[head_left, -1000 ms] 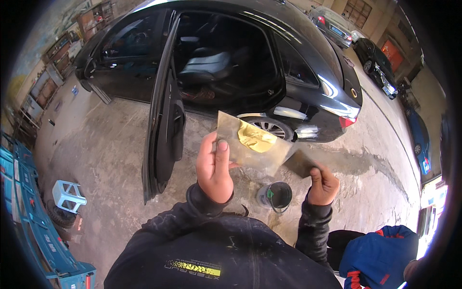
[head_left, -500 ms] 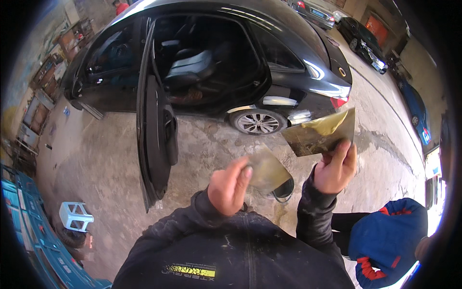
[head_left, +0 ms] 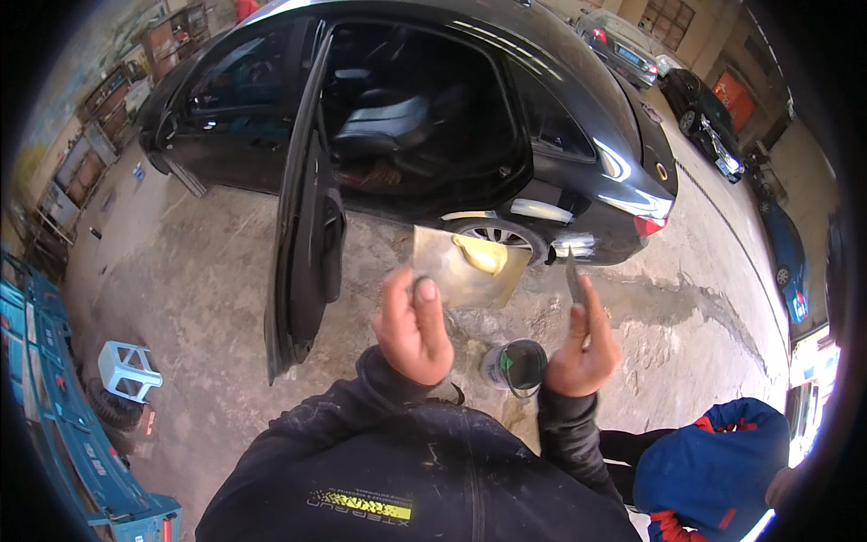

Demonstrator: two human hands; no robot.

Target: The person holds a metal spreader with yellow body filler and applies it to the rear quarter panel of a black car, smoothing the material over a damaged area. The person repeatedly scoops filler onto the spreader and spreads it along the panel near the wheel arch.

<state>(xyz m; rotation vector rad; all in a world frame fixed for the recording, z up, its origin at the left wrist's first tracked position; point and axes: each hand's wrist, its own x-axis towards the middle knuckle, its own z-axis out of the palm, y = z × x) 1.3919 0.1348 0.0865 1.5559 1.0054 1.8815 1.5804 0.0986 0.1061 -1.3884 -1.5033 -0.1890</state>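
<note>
A thin rectangular putty spreader (head_left: 440,268) is pinched in my left hand (head_left: 413,330), its face tilted up. On that face sits a thick lump of pale yellow putty (head_left: 480,256). My right hand (head_left: 582,355) grips a second spreader (head_left: 573,278), seen almost edge-on, just right of the first and apart from it. Beyond both hands stands a black car (head_left: 623,235), with smoothed pale patches (head_left: 540,210) around its rear wheel arch and bumper. The left spreader covers part of the rear wheel (head_left: 492,235).
An open rear car door (head_left: 302,262) juts toward me. Between my forearms, a small bucket (head_left: 495,370) stands on the concrete floor. A light blue stool (head_left: 129,369) is at left, beside blue panels (head_left: 68,425). Close at right is a person in a blue jacket (head_left: 709,470).
The yellow putty was on the right spreader and now lies on the left one. The right spreader has turned edge-on and come leftward and down. The left one has risen.
</note>
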